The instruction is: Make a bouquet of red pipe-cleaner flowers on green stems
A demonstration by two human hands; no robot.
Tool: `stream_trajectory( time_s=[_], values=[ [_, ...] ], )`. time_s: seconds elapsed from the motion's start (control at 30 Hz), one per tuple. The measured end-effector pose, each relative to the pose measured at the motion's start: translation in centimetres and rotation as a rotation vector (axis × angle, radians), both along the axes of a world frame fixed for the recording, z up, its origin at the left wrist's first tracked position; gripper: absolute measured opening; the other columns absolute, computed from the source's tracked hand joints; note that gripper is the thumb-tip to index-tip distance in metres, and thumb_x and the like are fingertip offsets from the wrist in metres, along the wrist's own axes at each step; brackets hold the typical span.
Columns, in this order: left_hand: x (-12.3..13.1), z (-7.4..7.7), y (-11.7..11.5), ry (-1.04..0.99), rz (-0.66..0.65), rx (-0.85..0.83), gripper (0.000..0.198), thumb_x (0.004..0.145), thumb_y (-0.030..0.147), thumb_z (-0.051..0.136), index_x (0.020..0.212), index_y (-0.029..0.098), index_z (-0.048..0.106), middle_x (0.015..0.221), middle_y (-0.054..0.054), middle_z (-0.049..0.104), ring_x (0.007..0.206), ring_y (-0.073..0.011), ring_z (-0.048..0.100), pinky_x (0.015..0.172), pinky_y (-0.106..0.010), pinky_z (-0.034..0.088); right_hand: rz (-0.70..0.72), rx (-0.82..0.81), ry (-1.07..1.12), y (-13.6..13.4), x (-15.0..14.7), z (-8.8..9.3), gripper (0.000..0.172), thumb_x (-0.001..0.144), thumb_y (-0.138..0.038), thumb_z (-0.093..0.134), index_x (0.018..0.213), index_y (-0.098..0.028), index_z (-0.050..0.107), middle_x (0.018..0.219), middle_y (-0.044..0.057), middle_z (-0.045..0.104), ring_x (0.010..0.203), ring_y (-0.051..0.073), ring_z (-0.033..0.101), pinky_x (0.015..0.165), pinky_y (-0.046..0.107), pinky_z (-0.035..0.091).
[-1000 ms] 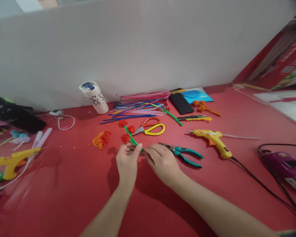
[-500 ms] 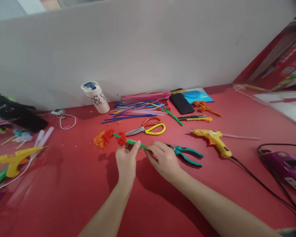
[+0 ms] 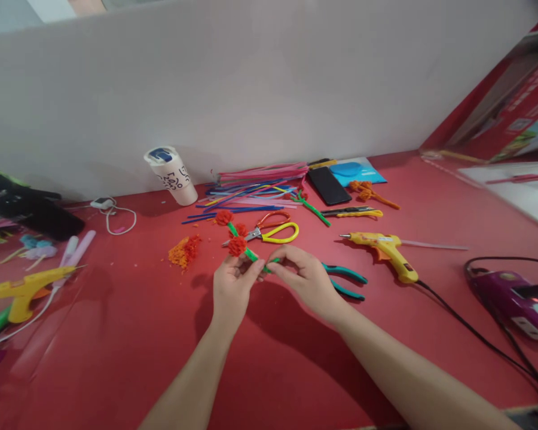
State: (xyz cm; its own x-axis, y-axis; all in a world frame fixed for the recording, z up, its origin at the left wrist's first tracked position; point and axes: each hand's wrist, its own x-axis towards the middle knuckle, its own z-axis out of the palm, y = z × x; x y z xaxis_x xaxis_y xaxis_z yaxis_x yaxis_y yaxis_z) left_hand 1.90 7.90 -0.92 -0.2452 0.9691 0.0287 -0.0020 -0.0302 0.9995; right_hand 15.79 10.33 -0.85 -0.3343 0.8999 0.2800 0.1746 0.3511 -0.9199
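Above the red table [image 3: 269, 358] I hold a pipe-cleaner flower stem [image 3: 250, 254], green with several fuzzy red blooms pointing up and to the left. My left hand [image 3: 233, 286] is closed round the green stem below the blooms. With thumb and fingertips my right hand [image 3: 302, 278] pinches the green lower end, close beside the left thumb. Scissors [image 3: 278, 232] with one red and one yellow handle lie just behind the blooms. Teal-handled pliers [image 3: 347, 275] are partly hidden behind my right hand. A heap of orange and red fuzz clippings [image 3: 183, 252] lies to the left.
Pipe cleaners [image 3: 260, 179], a white tumbler [image 3: 173, 176] and a phone [image 3: 328, 185] lie or stand along the wall. A yellow glue gun [image 3: 388, 248] with a black cord is at right, near a purple power strip [image 3: 515, 298]. Another glue gun [image 3: 31, 289] is at left.
The flower stem has turned so its blooms point more upward, away from the clippings. My right hand has shifted slightly right and up, now covering the pliers' jaws.
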Motion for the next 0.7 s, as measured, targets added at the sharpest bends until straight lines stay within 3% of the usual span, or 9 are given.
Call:
stream_trajectory(
  time_s=[0.17, 0.27, 0.53, 0.7],
  values=[
    [0.5, -0.2, -0.3, -0.008, 0.033, 0.008, 0.011, 0.068, 0.025, 0.066, 0.067, 0.016, 0.059, 0.057, 0.002, 0.062, 0.051, -0.0110, 0.059, 0.054, -0.022, 0.049, 0.079, -0.604, 0.390, 0.4, -0.4, -0.3, 0.015, 0.069, -0.028, 0.065, 0.068, -0.017, 0.055, 0.055, -0.004, 0.058, 0.050, 0.010, 0.054, 0.056, 0.025, 0.045],
    [0.6, -0.5, -0.6, 0.067, 0.068, 0.022, 0.011, 0.068, 0.026, 0.067, 0.067, 0.017, 0.060, 0.059, 0.002, 0.062, 0.055, -0.0112, 0.059, 0.058, -0.022, 0.049, 0.078, -0.799, 0.526, 0.4, -0.6, -0.5, 0.018, 0.062, -0.026, 0.069, 0.063, -0.016, 0.054, 0.050, -0.004, 0.057, 0.042, 0.007, 0.050, 0.049, 0.022, 0.042],
    [0.2, -1.1, 0.0, 0.004, 0.125, 0.025, 0.015, 0.067, 0.029, 0.068, 0.068, 0.016, 0.060, 0.060, 0.002, 0.060, 0.055, -0.0098, 0.055, 0.058, -0.021, 0.047, 0.137, -0.810, 0.451, 0.0, -0.6, -0.1, 0.022, 0.065, -0.032, 0.070, 0.065, -0.013, 0.059, 0.054, -0.001, 0.061, 0.046, 0.008, 0.054, 0.051, 0.023, 0.044],
    [0.4, -1.1, -0.1, -0.008, 0.048, -0.011, 0.015, 0.069, 0.029, 0.067, 0.067, 0.016, 0.060, 0.056, 0.002, 0.058, 0.051, -0.0089, 0.053, 0.053, -0.020, 0.045, 0.161, -0.809, 0.482, 0.0, -0.8, -0.4, 0.017, 0.068, -0.027, 0.064, 0.060, -0.014, 0.057, 0.047, -0.003, 0.057, 0.040, 0.007, 0.049, 0.044, 0.020, 0.041]
  ],
)
